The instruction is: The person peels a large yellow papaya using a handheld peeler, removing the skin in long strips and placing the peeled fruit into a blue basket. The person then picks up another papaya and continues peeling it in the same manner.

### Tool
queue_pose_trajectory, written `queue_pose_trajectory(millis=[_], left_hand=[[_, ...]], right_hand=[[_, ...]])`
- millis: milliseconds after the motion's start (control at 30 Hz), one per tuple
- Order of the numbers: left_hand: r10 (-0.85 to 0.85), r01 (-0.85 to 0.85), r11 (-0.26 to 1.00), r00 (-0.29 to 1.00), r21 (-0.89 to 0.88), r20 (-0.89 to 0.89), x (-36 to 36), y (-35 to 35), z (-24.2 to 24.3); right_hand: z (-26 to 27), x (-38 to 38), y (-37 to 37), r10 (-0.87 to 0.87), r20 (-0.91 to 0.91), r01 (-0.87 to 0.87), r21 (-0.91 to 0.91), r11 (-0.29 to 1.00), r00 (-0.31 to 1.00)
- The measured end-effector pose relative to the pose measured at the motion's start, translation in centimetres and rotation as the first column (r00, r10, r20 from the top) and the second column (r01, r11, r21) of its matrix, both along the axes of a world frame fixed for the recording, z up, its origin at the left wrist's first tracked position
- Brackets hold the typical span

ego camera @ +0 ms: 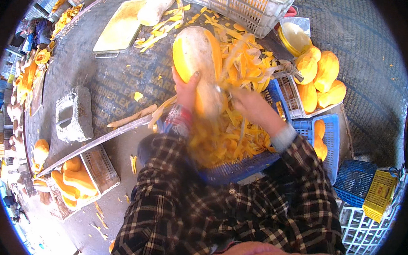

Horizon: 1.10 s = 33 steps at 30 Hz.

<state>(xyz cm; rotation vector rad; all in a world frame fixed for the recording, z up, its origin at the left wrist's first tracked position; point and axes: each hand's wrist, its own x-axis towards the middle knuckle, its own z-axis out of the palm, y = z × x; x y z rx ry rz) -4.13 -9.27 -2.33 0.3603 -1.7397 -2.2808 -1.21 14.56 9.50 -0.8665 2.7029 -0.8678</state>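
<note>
My left hand (186,89) holds a large, partly peeled butternut-type squash (197,55) by its left side; its wide end points away from me. Orange flesh shows along both sides, and pale rind runs down the middle. My right hand (244,103) is closed around a blurred tool at the squash's right side, probably a peeler; its shape is not clear. Beneath the squash, a blue plastic basket (229,173) is heaped with orange peelings (239,136). More peelings (248,61) lie beyond the basket.
A concrete block (75,113) and a long flat bar (97,143) lie left. Crates of peeled squash stand lower left (110,168) and right (307,115). A whole squash (158,6) rests by a tray (118,24). Far left, a person (39,33) bends over.
</note>
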Motion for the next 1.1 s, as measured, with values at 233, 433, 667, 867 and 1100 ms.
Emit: queue_pose_trajectory(millis=[233,433,667,867,1100], left_hand=[[0.001,-0.001,1.0,1.0,0.017,-0.004,-0.2,-0.2,-1.2],[0.039,-0.039,0.999,0.999,-0.027,0.009,-0.4,-0.3,-1.3],[0.004,-0.004,1.0,0.999,-0.003,-0.041,-0.3,-0.2,-1.3],[0.063,-0.063,0.998,0.998,0.016,-0.03,-0.4,-0.2,-0.7],[0.072,-0.07,0.994,0.997,0.089,-0.011,-0.3,-0.1,-0.4]], right_hand=[[2.4,-6.0,0.7,-0.036,-0.023,0.034,-0.069,0.997,0.999],[-2.8,-9.1,-3.4,-0.206,-0.131,0.184,-0.165,0.969,0.97],[2.5,-3.2,1.2,-0.025,0.302,0.033,-0.024,0.999,0.953],[3.4,-13.6,-8.2,-0.085,-0.32,0.091,0.004,0.996,0.944],[0.0,-7.2,-5.4,-0.076,-0.278,0.09,0.035,0.995,0.958]])
